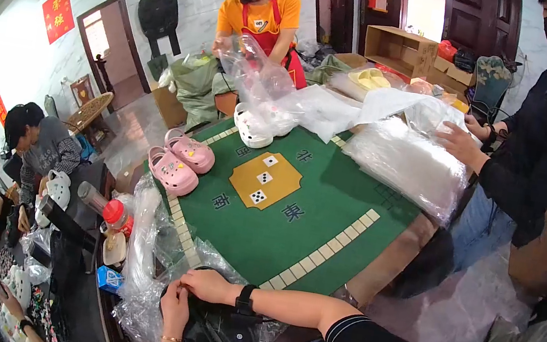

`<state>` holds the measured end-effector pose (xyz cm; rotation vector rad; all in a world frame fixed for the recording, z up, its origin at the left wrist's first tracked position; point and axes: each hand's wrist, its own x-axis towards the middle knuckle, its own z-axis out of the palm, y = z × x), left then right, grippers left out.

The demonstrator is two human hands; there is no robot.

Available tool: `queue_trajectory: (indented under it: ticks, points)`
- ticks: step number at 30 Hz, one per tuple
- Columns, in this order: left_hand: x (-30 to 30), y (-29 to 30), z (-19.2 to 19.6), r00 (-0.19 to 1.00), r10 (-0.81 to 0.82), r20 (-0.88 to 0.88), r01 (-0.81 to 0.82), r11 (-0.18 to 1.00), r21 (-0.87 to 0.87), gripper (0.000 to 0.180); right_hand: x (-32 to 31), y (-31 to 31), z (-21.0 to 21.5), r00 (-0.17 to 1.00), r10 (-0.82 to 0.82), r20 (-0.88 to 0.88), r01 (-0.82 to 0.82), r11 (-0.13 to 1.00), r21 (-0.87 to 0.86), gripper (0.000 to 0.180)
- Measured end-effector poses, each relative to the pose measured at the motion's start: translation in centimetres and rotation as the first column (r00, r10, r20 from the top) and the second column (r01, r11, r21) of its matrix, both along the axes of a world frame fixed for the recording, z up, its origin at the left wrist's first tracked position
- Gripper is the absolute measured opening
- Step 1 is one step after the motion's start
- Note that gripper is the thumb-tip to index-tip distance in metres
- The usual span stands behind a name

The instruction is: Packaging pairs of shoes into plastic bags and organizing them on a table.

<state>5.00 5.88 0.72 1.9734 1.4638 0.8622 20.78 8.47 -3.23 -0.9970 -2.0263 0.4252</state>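
My left hand [175,310] and my right hand [208,284] meet at the near edge of the table, fingertips pinched together. Whatever they pinch is too small or hidden to make out. Just below them lies a pair of black clogs [236,336], partly covered by my hands and forearms. Clear plastic bags [144,272] are crumpled beside and under them. Farther off on the green mat [242,237] stand pink clogs [179,164] with small charms. White clogs [253,127] sit at the far edge, partly behind clear plastic.
Across the table a person in orange [268,18] handles a clear bag. At the right, a masked person [543,119] holds plastic over a stack of clear bags [409,163]. A red-lidded jar [115,213], a black bottle [66,221] and a blue box [109,279] stand left.
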Motion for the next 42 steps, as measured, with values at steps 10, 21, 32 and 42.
queue_trajectory:
  ticks: [10,21,32,42]
  points:
    - [-0.3,-0.6,0.4,0.994,0.076,0.078,-0.070,0.995,-0.075,0.014,0.7,-1.2,1.3,0.951,-0.061,-0.303,-0.028,0.959,-0.282,0.016]
    - [-0.1,-0.3,0.1,0.986,0.106,0.125,-0.105,0.994,-0.018,0.016,2.0,1.2,-0.8,0.714,-0.420,-0.560,0.129,0.865,-0.484,0.027]
    - [0.0,-0.6,-0.1,0.983,0.115,0.142,-0.109,0.993,-0.046,0.014,3.1,0.4,-1.6,0.726,-0.381,-0.572,0.120,0.890,-0.441,0.014]
    - [0.4,-0.3,-1.1,0.991,0.097,0.094,-0.092,0.995,-0.048,0.015,4.0,0.1,-3.3,0.719,-0.443,-0.535,0.108,0.832,-0.544,0.013]
